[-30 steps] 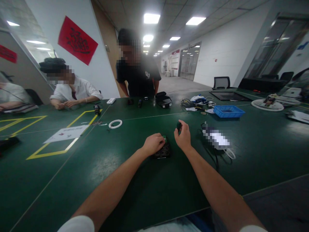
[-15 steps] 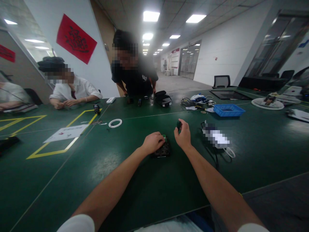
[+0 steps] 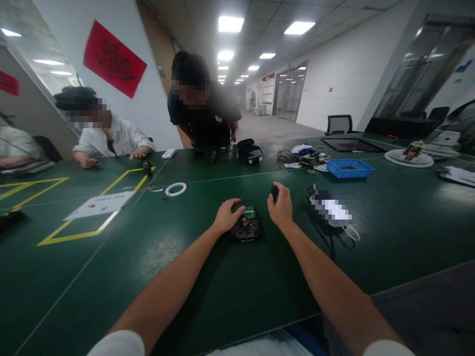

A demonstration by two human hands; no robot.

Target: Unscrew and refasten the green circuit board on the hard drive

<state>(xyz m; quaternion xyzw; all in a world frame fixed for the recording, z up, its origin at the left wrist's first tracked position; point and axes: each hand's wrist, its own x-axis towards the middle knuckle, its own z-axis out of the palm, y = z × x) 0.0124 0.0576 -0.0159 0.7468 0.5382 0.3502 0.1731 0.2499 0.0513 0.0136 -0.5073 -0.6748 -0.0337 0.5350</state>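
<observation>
A flat black device with a green circuit board at its far end (image 3: pixel 247 227) lies on the green table in front of me. At its left edge is my left hand (image 3: pixel 225 217), thumb and forefinger apart, with the thumb tip over the board's corner; whether it touches is hard to tell. My right hand (image 3: pixel 281 205) is raised to the right of the device. Between its thumb and fingers it pinches a small dark object (image 3: pixel 274 190), too small to name. The right hand is apart from the device.
A lit phone-like device (image 3: pixel 336 210) with cables lies to the right, behind it a blue tray (image 3: pixel 351 169). A white ring (image 3: pixel 175 189) and a paper sheet (image 3: pixel 100 205) are on the left. Across the table a person in black (image 3: pixel 204 116) leans over; others sit at left.
My left hand has drawn back left off the device, its thumb and forefinger parting, so more of the green board shows. My right hand stays in place with the small dark object.
</observation>
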